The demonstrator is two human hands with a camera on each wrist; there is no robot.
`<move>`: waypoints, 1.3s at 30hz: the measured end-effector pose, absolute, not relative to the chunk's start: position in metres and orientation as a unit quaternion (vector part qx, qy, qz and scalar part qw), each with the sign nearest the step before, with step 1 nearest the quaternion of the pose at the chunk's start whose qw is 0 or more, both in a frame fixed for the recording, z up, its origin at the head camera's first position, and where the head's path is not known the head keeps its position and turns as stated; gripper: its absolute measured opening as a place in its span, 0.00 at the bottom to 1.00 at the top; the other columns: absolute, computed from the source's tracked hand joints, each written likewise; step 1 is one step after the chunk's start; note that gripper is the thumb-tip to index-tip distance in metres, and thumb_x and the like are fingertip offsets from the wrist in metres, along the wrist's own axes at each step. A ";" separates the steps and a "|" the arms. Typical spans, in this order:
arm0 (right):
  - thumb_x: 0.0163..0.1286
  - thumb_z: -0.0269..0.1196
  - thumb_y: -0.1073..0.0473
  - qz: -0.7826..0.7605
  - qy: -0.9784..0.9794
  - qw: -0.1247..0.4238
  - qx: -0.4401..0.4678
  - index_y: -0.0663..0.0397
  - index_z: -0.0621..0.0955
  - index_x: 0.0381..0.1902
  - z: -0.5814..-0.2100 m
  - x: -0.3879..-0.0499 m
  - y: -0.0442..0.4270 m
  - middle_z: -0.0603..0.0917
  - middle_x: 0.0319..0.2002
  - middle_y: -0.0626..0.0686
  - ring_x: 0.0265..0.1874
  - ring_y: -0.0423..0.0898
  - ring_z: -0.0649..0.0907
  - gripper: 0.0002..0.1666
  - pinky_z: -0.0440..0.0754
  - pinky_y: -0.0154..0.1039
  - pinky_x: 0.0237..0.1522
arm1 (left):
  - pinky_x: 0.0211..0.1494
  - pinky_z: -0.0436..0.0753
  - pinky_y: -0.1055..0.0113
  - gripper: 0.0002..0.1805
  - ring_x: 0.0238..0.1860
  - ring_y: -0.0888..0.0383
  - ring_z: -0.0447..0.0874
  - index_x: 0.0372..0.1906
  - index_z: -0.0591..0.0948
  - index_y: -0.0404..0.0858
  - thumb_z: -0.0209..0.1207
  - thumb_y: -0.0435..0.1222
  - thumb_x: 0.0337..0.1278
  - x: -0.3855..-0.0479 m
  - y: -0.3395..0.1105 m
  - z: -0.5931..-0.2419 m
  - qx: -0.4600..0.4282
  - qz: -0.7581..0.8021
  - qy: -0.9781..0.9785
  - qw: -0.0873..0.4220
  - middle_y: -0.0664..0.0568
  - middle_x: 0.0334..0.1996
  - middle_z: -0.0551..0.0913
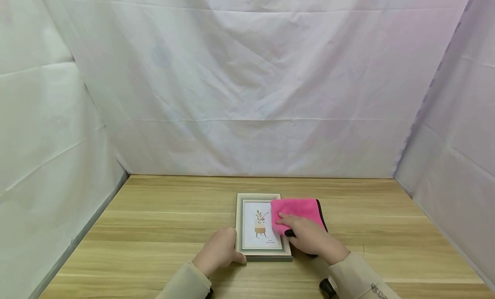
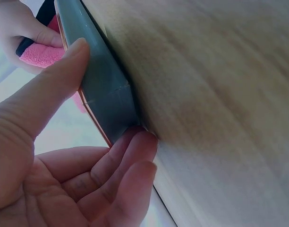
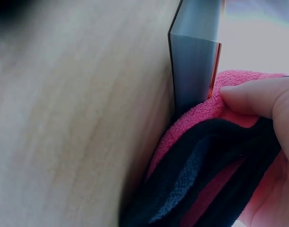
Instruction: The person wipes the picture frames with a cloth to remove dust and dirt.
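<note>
A picture frame with a pale border and a potted-plant print lies flat on the wooden table. My left hand grips its near-left corner, the thumb along the near edge and the fingers at the left side; the left wrist view shows the grey-green edge between them. My right hand holds a folded pink cloth with black trim over the frame's right side. In the right wrist view the thumb presses on the cloth, which touches the frame's corner. The cloth hides part of the right border.
The wooden table runs back to a white hanging sheet. More white sheeting stands along the left and right sides. Light sleeves cover both forearms, and a black band shows near the right wrist.
</note>
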State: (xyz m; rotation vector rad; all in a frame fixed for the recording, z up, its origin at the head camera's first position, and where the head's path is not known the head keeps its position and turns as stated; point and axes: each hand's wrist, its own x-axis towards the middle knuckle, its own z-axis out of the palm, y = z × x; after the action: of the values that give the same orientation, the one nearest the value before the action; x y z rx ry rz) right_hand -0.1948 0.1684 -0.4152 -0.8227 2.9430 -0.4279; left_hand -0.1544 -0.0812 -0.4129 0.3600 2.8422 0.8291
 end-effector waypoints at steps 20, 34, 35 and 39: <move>0.64 0.63 0.56 -0.144 0.954 0.024 -0.262 0.54 0.75 0.60 -0.415 -0.212 0.166 0.75 0.63 0.53 0.63 0.53 0.73 0.27 0.70 0.50 0.62 | 0.19 0.66 0.69 0.20 0.16 0.61 0.62 0.16 0.72 0.40 0.77 0.38 0.27 -0.155 -0.081 -0.412 0.121 0.282 0.948 0.080 0.57 0.13 0.66; 0.64 0.63 0.55 -0.149 0.960 0.027 -0.237 0.54 0.72 0.64 -0.417 -0.222 0.165 0.74 0.63 0.53 0.64 0.52 0.72 0.30 0.69 0.49 0.64 | 0.20 0.66 0.69 0.21 0.16 0.62 0.62 0.15 0.73 0.40 0.77 0.39 0.26 -0.155 -0.081 -0.412 0.134 0.269 0.951 0.073 0.57 0.13 0.66; 0.64 0.63 0.55 -0.149 0.960 0.027 -0.235 0.54 0.72 0.64 -0.417 -0.223 0.165 0.74 0.63 0.52 0.64 0.52 0.72 0.31 0.69 0.49 0.64 | 0.20 0.66 0.69 0.21 0.16 0.62 0.62 0.15 0.73 0.40 0.77 0.39 0.26 -0.155 -0.081 -0.412 0.134 0.269 0.951 0.074 0.57 0.13 0.66; 0.64 0.63 0.55 -0.151 0.961 0.030 -0.231 0.53 0.72 0.64 -0.418 -0.226 0.164 0.74 0.64 0.52 0.65 0.51 0.72 0.30 0.69 0.49 0.64 | 0.19 0.66 0.69 0.21 0.16 0.62 0.62 0.15 0.72 0.41 0.77 0.39 0.26 -0.154 -0.081 -0.412 0.132 0.270 0.951 0.075 0.58 0.12 0.65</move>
State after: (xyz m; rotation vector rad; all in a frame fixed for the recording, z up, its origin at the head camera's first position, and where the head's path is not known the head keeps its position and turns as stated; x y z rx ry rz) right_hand -0.2257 0.1644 -0.4175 -0.7109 2.9616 -0.4645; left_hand -0.1543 -0.0810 -0.4119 0.3967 2.8534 0.8087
